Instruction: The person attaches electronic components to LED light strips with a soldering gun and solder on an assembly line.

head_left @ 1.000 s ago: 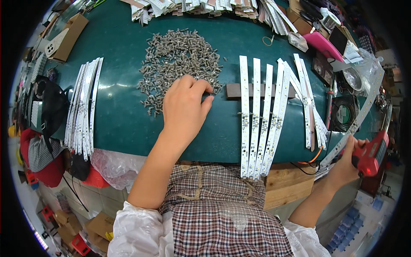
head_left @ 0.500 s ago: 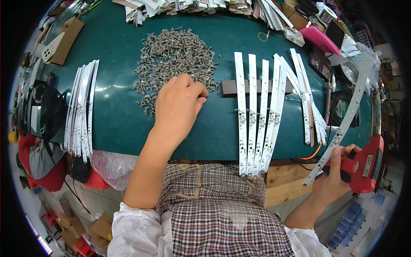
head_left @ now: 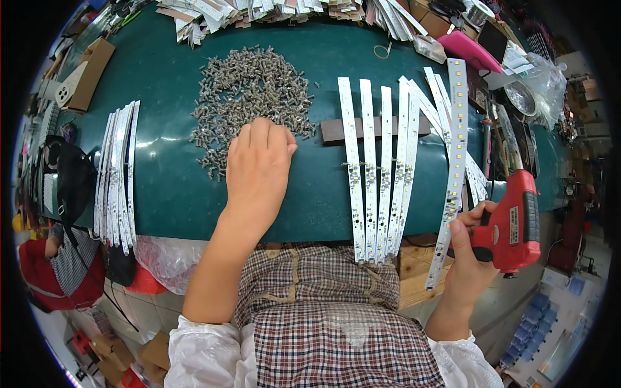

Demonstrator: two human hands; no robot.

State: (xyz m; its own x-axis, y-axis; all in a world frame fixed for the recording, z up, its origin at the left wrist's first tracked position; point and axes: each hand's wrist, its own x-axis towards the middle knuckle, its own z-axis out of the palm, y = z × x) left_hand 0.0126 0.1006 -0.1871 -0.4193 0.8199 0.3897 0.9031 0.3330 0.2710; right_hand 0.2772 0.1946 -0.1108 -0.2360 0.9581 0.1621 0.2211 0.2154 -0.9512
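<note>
No lettering comes through clearly here! Look at the red power tool [head_left: 500, 238]: there's a narrow pale label [head_left: 514, 225] on its side, standing nearly upright, its dark print too small to read. Across to the white strips [head_left: 370, 200], and small dark marks dot their lower halves; lettering or components, it's impossible to tell!
</note>
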